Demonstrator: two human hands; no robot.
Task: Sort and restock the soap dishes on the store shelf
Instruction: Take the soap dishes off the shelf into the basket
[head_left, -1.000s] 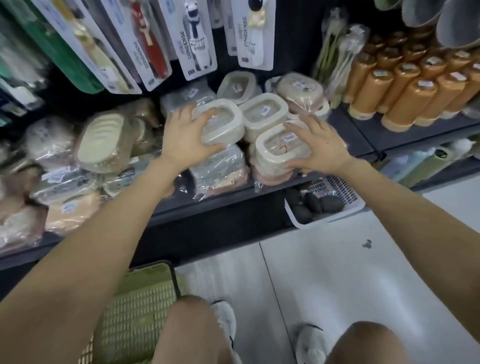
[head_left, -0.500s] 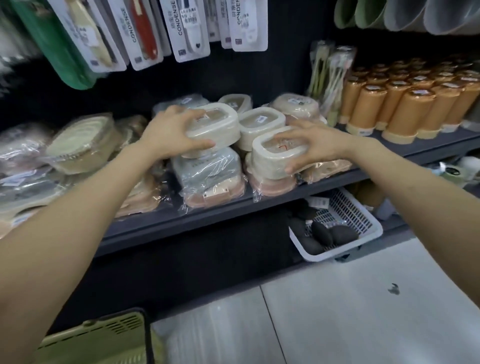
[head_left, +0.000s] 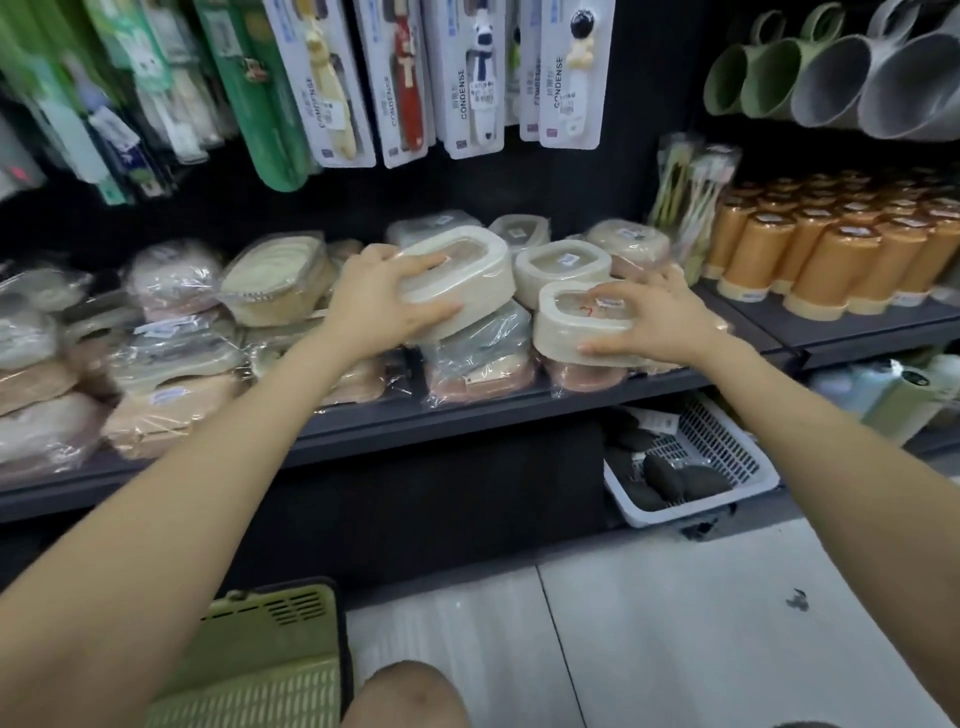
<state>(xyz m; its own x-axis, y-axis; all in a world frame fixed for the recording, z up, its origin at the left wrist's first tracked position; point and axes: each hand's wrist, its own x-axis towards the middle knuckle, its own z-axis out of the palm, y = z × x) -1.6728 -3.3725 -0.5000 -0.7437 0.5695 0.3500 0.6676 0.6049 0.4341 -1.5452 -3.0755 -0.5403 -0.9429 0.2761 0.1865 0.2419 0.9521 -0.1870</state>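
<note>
Cream soap dishes in clear wrap are stacked on the dark store shelf (head_left: 467, 423). My left hand (head_left: 379, 296) grips the left end of one cream dish (head_left: 467, 275), tilted on top of a wrapped grey and pink stack (head_left: 480, 358). My right hand (head_left: 660, 317) holds the right side of another cream dish (head_left: 576, 325) that sits on a pink one at the shelf's front. A third cream dish (head_left: 561, 267) lies just behind, between the two.
More wrapped dishes (head_left: 171, 364) pile up to the left. Orange cups (head_left: 831, 260) fill the shelf to the right. Carded items (head_left: 467, 78) hang above. A white basket (head_left: 696, 467) sits below the shelf, and a green basket (head_left: 270, 660) stands on the floor by my knee.
The view has tipped up and drawn back from the shelf. Both hands keep their hold on the same two dishes; the left dish has tilted slightly.
</note>
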